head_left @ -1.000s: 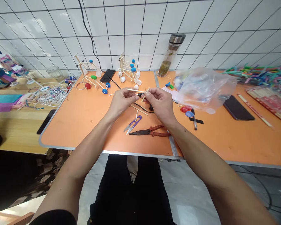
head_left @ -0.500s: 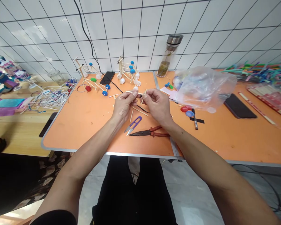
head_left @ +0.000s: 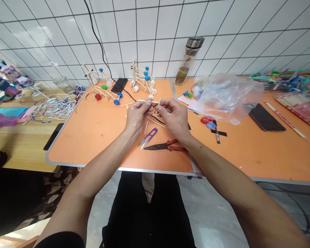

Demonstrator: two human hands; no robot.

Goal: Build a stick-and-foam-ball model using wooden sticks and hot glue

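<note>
Above the orange table (head_left: 93, 136), my left hand (head_left: 138, 115) pinches a thin wooden stick (head_left: 147, 101) that lies almost level. My right hand (head_left: 173, 115) holds a second short wooden stick (head_left: 158, 106) upright, close to the tip of the first. The sticks nearly meet between my fingers, and the exact contact is hidden. Just below my hands lie purple-handled thread snips (head_left: 147, 137) and red-handled long-nose pliers (head_left: 167, 147), neither touched. A black cable (head_left: 158, 119) runs under my hands.
Two stick models with blue and white balls (head_left: 142, 79) stand at the table's back. A plastic bag (head_left: 227, 98), a glass bottle (head_left: 187, 60) and a black phone (head_left: 267, 117) are to the right. Shredded white strips (head_left: 57, 105) lie on the wooden table at left.
My hands have drawn slightly closer together, still holding both sticks. The view has shifted slightly, and nothing on the table has visibly moved.
</note>
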